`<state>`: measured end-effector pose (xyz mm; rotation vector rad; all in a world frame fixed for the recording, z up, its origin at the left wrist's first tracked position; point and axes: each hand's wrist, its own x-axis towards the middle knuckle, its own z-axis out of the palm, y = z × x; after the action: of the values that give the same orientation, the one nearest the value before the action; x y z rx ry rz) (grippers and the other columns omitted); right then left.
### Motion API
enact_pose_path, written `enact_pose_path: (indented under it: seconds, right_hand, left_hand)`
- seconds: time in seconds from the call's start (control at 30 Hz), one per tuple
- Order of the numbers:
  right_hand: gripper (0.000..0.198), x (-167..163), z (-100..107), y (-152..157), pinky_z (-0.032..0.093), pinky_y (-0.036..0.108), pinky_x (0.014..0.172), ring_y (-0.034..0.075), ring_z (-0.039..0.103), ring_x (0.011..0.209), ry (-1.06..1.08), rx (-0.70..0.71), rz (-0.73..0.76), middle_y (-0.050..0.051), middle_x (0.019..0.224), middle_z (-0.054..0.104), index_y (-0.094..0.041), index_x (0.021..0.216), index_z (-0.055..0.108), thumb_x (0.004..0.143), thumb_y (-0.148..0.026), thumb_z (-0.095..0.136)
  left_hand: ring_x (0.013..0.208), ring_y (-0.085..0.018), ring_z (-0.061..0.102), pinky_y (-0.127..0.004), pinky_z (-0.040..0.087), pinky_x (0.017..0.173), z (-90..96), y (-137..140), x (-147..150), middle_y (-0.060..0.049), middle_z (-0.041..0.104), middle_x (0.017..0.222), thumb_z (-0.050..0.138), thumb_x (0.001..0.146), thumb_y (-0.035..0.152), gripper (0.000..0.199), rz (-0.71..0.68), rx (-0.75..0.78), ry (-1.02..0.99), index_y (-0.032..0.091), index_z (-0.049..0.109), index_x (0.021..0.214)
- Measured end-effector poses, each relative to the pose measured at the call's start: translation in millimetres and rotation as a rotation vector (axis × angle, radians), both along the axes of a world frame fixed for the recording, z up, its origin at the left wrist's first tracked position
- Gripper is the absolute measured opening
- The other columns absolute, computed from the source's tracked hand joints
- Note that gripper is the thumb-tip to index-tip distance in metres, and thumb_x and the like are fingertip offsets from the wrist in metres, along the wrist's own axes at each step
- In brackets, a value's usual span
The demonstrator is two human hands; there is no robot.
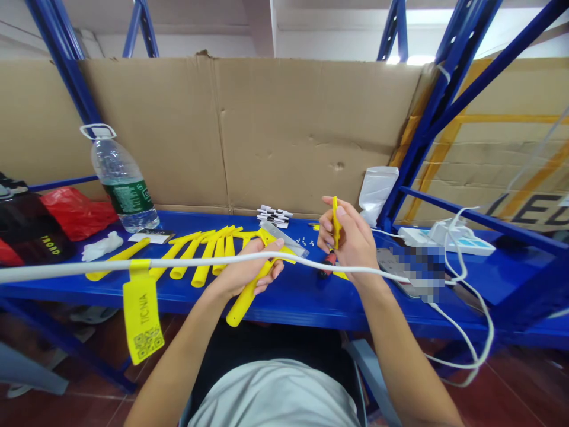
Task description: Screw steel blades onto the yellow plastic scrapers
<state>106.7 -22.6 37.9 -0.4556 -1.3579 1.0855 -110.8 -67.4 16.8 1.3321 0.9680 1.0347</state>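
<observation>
My left hand (235, 274) is closed around a yellow plastic handle (243, 305), its round tube end tilted down toward me. The handle's flatter far end shows above my fingers, close to a greyish see-through strip or bag (284, 238); whether they touch I cannot tell. Raised to the right, my right hand (355, 240) pinches a small narrow yellow plastic piece (335, 222) upright between thumb and fingers. Below that hand lies a red and black tool (328, 264), partly hidden. Several similar yellow handles (202, 267) lie side by side left of my left hand.
A white cable (178, 262) with a yellow tag (143, 317) crosses the view in front. On the blue table (284, 302) are a water bottle (124, 184), white-and-black pieces (274, 216), tiny white bits (304, 242), a phone-like device (395, 267) and a power strip (478, 244).
</observation>
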Motion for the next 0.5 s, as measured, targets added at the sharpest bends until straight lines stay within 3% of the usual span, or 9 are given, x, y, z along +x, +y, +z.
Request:
enact_pose_path:
  seconds: [0.13,0.33,0.43,0.5]
  right_hand:
    - [0.046,-1.4,-0.4,-0.3,0.042,0.026,0.052,0.009,0.044,0.058,0.001,0.032,0.009,-0.004,0.079,0.051,-0.024,0.125,0.060,0.105,-0.065,0.064]
    - [0.052,-3.6,-4.0,0.1,0.037,0.024,0.049,0.006,0.038,0.058,-0.055,0.043,0.064,-0.005,0.081,0.045,-0.024,0.127,0.066,0.099,-0.067,0.076]
    - [0.046,-1.9,-5.4,-1.0,0.043,0.025,0.055,0.007,0.039,0.062,-0.061,0.061,0.062,-0.003,0.084,0.043,-0.024,0.122,0.072,0.101,-0.065,0.074]
    - [0.042,1.2,-5.9,-1.7,0.050,0.027,0.065,0.009,0.048,0.071,-0.069,0.100,0.011,0.000,0.087,0.048,-0.024,0.116,0.076,0.104,-0.064,0.071]
  left_hand:
    - [0.036,-0.007,0.040,-0.018,0.032,0.031,1.1,0.1,0.1,0.000,0.056,0.053,0.079,0.093,0.074,0.064,-0.001,-0.010,0.011,0.019,0.059,0.065]
    - [0.035,-0.006,0.039,-0.018,0.033,0.031,0.5,1.0,-0.8,0.001,0.052,0.051,0.078,0.093,0.074,0.067,-0.035,0.000,0.032,0.018,0.059,0.062]
    - [0.035,-0.007,0.040,-0.019,0.033,0.031,-0.5,2.0,-0.9,0.000,0.053,0.051,0.078,0.092,0.075,0.067,-0.039,0.005,0.029,0.018,0.060,0.063]
    - [0.035,-0.007,0.040,-0.019,0.033,0.031,-0.9,2.6,-1.0,0.000,0.053,0.052,0.078,0.092,0.075,0.067,-0.033,0.007,0.024,0.018,0.060,0.063]
